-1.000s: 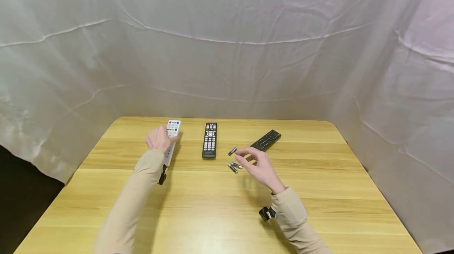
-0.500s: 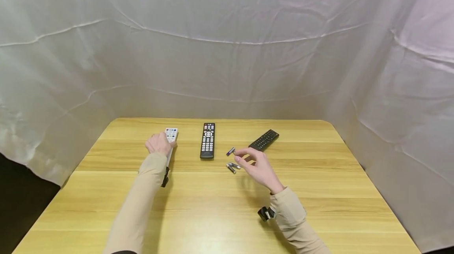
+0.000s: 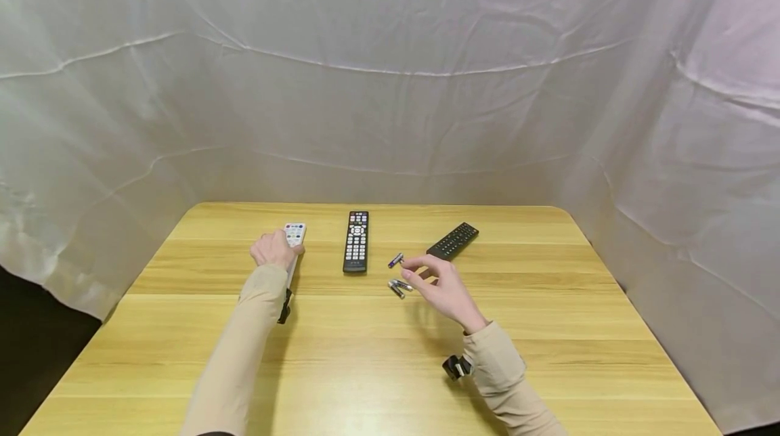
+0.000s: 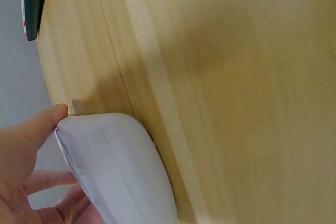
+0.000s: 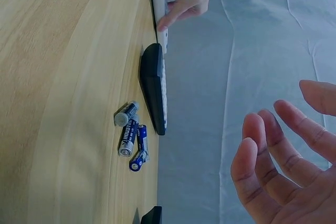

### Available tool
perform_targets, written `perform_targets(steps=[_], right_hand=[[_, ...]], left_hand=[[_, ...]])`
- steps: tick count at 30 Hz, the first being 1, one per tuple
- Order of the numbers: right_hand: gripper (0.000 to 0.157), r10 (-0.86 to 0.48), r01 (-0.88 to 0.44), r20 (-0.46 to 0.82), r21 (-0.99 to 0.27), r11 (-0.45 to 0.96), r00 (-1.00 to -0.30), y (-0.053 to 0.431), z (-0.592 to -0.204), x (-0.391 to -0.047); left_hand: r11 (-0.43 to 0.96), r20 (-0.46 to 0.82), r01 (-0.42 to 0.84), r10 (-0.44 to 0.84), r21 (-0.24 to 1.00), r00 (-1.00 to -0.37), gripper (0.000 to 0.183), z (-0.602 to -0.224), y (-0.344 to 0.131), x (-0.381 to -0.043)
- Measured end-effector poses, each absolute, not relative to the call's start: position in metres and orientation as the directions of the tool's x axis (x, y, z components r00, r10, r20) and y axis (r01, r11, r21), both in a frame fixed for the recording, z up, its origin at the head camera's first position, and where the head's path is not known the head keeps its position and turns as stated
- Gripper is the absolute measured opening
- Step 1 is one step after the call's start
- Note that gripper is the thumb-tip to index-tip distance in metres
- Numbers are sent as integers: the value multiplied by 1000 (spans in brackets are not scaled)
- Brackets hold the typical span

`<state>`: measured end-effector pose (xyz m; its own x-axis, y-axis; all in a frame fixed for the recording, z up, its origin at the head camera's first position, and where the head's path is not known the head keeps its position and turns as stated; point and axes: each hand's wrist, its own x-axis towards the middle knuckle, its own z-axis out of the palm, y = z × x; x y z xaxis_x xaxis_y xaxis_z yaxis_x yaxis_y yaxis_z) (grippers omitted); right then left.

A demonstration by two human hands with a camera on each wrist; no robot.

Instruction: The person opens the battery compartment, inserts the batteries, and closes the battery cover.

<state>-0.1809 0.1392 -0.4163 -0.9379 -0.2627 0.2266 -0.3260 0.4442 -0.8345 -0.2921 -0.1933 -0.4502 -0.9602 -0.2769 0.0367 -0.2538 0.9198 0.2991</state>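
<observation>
At the left of the table, my left hand (image 3: 274, 248) grips a white remote control (image 3: 295, 233) by its sides, buttons facing up. The left wrist view has the thumb on one edge of the white remote control (image 4: 115, 166) and fingertips at the opposite edge. Part of its button face is hidden under the hand. My right hand (image 3: 445, 287) hovers with loosely bent fingers near several small batteries; the right wrist view finds nothing between the fingers of the right hand (image 5: 283, 171). Two dark batteries (image 5: 127, 136) lie touching, beside blue batteries (image 5: 140, 150).
A black remote control with white buttons (image 3: 356, 243) lies in the middle of the wooden table (image 3: 341, 355). Farther right, another black remote control (image 3: 453, 241) lies slanted, just behind my right hand. Grey cloth (image 3: 390, 118) hangs around the table's back and sides.
My left hand has drawn the white remote control a little toward me, and more of it is now hidden in the head view. The right hand has stayed almost still; the view shifted slightly.
</observation>
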Motion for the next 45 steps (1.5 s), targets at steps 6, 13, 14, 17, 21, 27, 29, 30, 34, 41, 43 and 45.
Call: perform_targets(steps=[6,13,14,17,21,27,29,30,34,41,43,45], right_hand=[[23,-263,-321,220,-834,449,-939,139,-416,-181],[23,-258,-316,217,-832,456,-942,140,-416,-181],[23,-256,-317,218,-831,457,-942,140,-416,-181],[22,-250,-311,215,-832,460,-944,141,-415,-181],[23,-249,-311,215,-831,462,-944,142,-416,-181],[24,-248,-306,211,-832,463,-946,143,-417,-182],[23,-247,-306,211,-831,465,-946,143,-418,-182],[23,-247,-308,212,-830,466,-945,143,-418,-182],[23,-253,-320,222,-825,466,-942,143,-418,-183],[23,-258,-320,220,-826,464,-941,144,-418,-183],[23,-256,-319,219,-825,466,-941,143,-418,-183],[23,-255,-318,218,-825,468,-942,143,-418,-183]], left_hand=[[924,38,-248,-270,292,-962,52,-450,-193,-292],[970,107,-192,-209,147,-972,48,-445,-186,-295],[976,130,-177,-193,126,-973,48,-444,-183,-296],[986,188,-140,-155,90,-970,46,-441,-172,-298],[991,226,-115,-128,73,-966,46,-440,-152,-301],[993,251,-88,-105,79,-962,50,-438,-123,-306],[994,258,-73,-91,80,-962,50,-439,-114,-307],[994,256,-68,-87,82,-963,50,-439,-110,-308],[995,243,-46,-66,87,-968,51,-439,-95,-307],[994,204,-35,-56,106,-977,54,-440,-77,-306],[993,212,-33,-56,111,-976,55,-443,-73,-307],[993,210,-34,-57,113,-976,56,-446,-70,-308]])
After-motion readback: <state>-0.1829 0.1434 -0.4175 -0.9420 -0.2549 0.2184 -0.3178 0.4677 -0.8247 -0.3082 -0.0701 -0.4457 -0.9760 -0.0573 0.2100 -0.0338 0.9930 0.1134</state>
